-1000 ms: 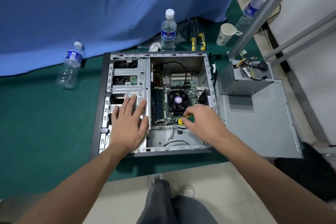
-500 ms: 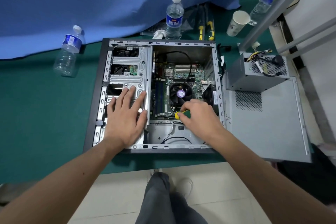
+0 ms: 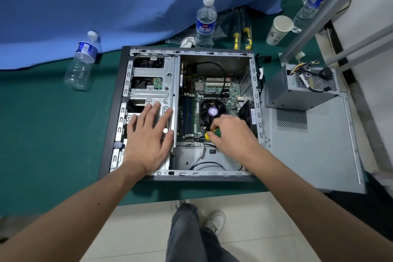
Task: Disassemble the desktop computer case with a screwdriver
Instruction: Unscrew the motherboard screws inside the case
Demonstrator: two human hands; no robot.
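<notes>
Your left hand lies flat, fingers straight, pressing on the metal drive cage of the open computer case. Your right hand grips the yellow screwdriver; its tip is hidden under your fingers, probably on a screw just below the fan. If the tip slips off, it could scratch the green board beside your hand. A loose screw could fall among the wires near your wrist.

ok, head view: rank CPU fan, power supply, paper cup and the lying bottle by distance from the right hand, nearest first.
From the right hand, which grips the screwdriver:
1. CPU fan, just beyond the fingers, inside the case.
2. Power supply, right of the case, on the side panel.
3. Paper cup, far right back.
4. Lying bottle, far left.
</notes>
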